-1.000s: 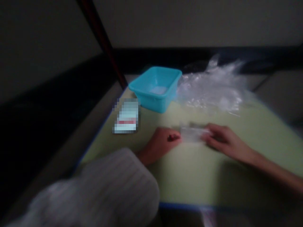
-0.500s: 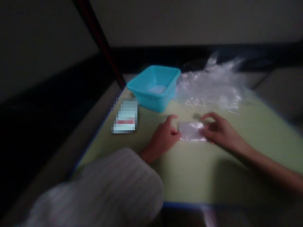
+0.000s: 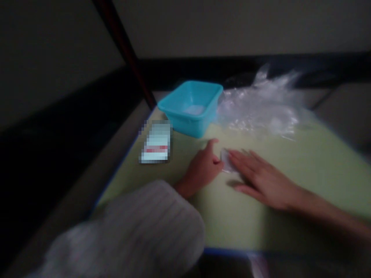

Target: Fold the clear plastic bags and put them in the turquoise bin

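Head view, dim and soft: the right hand (image 3: 261, 179) lies flat, fingers (image 3: 242, 158) spread and pressed down on a small clear plastic bag (image 3: 226, 164) that rests on the pale green bench (image 3: 319, 154), a short way in front of the teal tub (image 3: 191, 106). Only the bag's left end shows from under the palm. The left hand (image 3: 203, 168), coming out of a ribbed white sleeve (image 3: 139, 231), sits just beside that end, its thumb and forefinger touching the bag's edge (whether they actually pinch it I cannot tell, the picture is too blurred).

Left of the tub lies a flat card or packet (image 3: 155, 142); its face is pixelated, so only a red band across light print shows and no writing can be read. Right of the tub sits a heap of crumpled clear plastic (image 3: 261, 108). No brand or label is legible on the tub or the bag.
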